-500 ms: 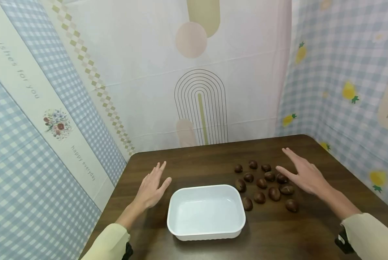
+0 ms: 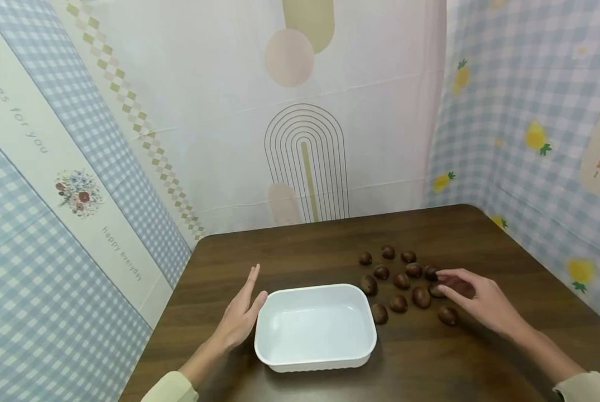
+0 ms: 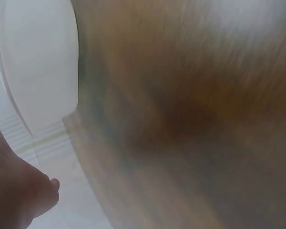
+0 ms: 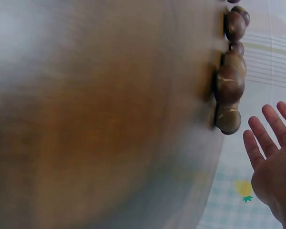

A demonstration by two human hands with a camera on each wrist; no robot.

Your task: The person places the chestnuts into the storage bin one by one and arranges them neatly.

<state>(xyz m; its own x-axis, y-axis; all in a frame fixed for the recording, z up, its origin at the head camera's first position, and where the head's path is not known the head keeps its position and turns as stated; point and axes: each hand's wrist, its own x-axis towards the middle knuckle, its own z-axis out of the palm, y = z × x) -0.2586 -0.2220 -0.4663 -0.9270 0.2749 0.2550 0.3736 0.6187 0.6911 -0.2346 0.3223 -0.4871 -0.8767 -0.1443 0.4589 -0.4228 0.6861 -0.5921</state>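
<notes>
The chestnuts are lying in a loose cluster on the dark wooden surface, filling the area between the white container and the right hand. That hand is hanging at the cluster's right side, its thumb and fingers standing apart, with one chestnut sitting right by the thumb tip; whether they are touching, I cannot tell. Another chestnut is resting nearer the wearer, just below the thumb. The left hand is holding its fingers straight, pointing away from the wearer, just beside the container's left edge and well apart from the chestnuts. The two hands are staying on opposite sides of the container.
</notes>
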